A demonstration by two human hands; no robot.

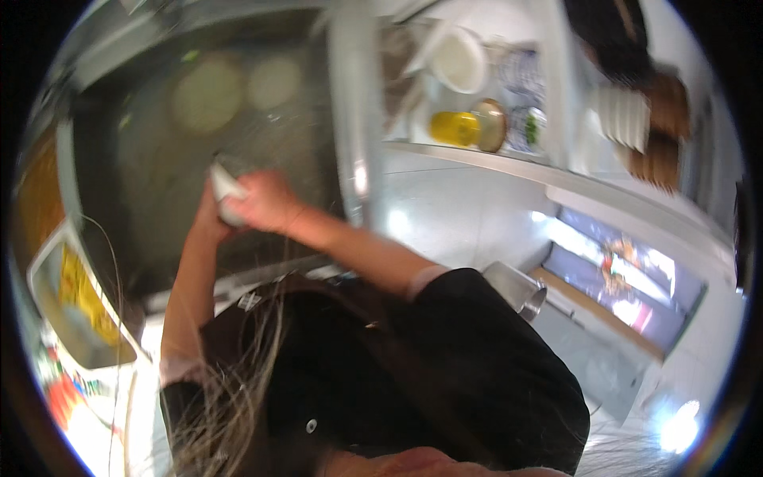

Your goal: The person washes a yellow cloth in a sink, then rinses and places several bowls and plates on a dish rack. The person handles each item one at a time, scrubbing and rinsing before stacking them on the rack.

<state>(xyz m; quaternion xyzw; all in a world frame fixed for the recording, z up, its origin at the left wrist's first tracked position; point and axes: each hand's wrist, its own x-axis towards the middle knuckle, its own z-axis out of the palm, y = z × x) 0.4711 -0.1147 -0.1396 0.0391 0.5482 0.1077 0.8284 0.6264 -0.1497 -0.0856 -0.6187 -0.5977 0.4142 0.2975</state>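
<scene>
Both hands meet over a large, dark, square basin (pixel 357 89) that looks like a sink of murky water. My right hand (pixel 265 200) grips a white dish (pixel 225 185), seen nearly edge-on and blurred. From the other side, my left hand (pixel 208 211) holds the same dish, its fingers mostly hidden. Beyond the hands, a larger pale round dish (pixel 207 95) and a smaller pale round one (pixel 274 82) show dimly in the basin. A small green scrap (pixel 190 56) lies near the larger one.
At the left stands a white tub (pixel 45 271) with a yellow cloth-like thing (pixel 86 292) inside. On the right, a shelf (pixel 477 156) carries a white bowl (pixel 459 59), a yellow cup (pixel 454 128) and patterned dishes (pixel 521 77). A metal container (pixel 515 286) sits below the shelf.
</scene>
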